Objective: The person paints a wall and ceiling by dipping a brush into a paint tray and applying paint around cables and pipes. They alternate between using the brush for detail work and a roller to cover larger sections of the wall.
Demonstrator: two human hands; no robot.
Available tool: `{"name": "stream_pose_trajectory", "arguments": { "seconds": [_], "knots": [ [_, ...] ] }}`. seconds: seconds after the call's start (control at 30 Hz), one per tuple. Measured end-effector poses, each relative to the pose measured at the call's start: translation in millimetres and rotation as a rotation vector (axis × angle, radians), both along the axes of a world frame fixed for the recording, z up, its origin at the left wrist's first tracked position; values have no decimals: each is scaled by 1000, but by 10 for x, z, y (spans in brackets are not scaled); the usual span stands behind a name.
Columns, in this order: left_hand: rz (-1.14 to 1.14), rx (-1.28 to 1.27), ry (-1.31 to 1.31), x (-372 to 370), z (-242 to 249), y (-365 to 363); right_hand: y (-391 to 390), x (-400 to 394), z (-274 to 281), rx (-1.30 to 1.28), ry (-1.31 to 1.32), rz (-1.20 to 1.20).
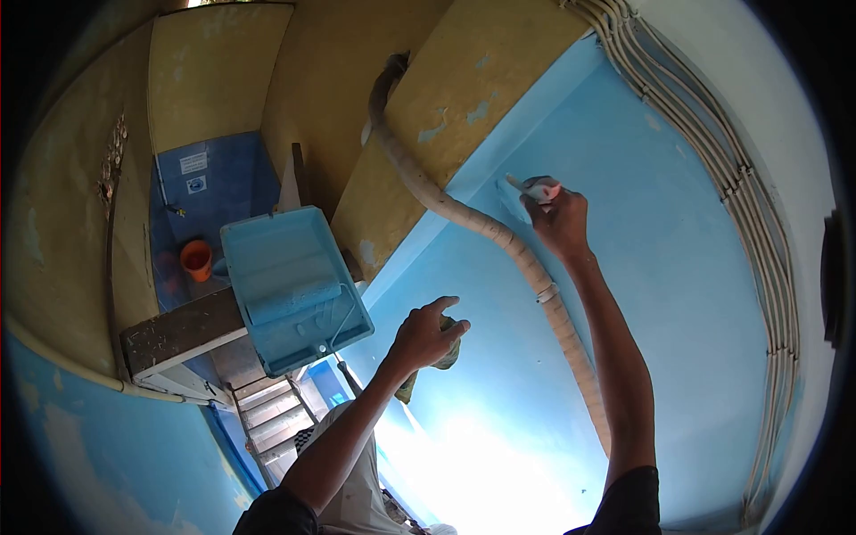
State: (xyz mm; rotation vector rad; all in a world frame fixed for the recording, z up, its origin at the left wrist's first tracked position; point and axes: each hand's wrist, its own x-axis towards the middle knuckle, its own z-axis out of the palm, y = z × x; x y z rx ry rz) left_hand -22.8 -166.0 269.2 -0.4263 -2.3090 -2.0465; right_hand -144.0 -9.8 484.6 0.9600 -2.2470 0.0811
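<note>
My right hand (563, 218) is raised and closed around a paintbrush (540, 187) with a pale handle. The brush is up against the light blue wall (615, 205), near its border with the yellow-brown band. Lower and to the left, my left hand (423, 337) grips a crumpled, greenish rag (448, 349), its thumb and index finger stretched out past the cloth. Beyond that hand is a blue paint tray (241, 245), coated with light blue paint. A paint roller (296, 301) lies in the tray.
A tan wrapped pipe (499, 234) runs along the wall between my arms. Several thin conduits (744, 201) curve down the right side. The tray rests by a wooden ledge (183, 334), with a ladder (272, 415) below. An orange bucket (196, 259) stands beyond.
</note>
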Motion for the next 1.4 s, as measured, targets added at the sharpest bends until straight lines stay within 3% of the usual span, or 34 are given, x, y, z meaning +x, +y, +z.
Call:
{"name": "stream_pose_trajectory", "arguments": {
  "seconds": [0.03,0.07,0.2,0.3,0.37,0.47,0.5,0.57,0.7,0.73,0.83,0.9,1.03,1.1,1.3,1.4],
  "knots": [
    [4,6,-4,-10,-41,48,6,-23,24,-283,-143,8],
    [8,12,-7,-11,-41,85,34,-108,33,-400,-148,50],
    [-56,10,-42,3,43,264,167,-217,-7,-448,-256,-11],
    [-133,13,-82,23,40,283,218,-101,74,-218,-242,-134],
    [-110,10,-43,41,-75,260,182,29,256,101,-352,-456],
    [-107,-9,-76,16,-78,217,54,31,314,240,-290,-549],
    [-106,-9,-82,-6,-76,230,46,4,253,237,-289,-553],
    [-100,-9,-46,-38,-10,307,63,-62,92,-64,-264,-111],
    [-191,-48,-119,3,132,226,144,-3,33,17,-259,-107],
    [-218,-46,-143,20,121,202,167,33,81,132,-225,-206],
    [-153,22,-120,125,-185,250,108,214,155,247,-211,-359],
    [-169,57,-159,237,-366,319,119,290,96,120,-26,-230],
    [-242,20,-229,527,-921,632,137,697,-88,82,188,-250],
    [-293,-70,-321,718,-1144,736,151,954,-294,69,448,-80],
    [-371,-170,-409,1167,-1982,1049,187,1183,-1383,493,73,185],
    [-368,-199,-470,1343,-2314,1124,232,826,-1691,530,130,180]
  ]
}}
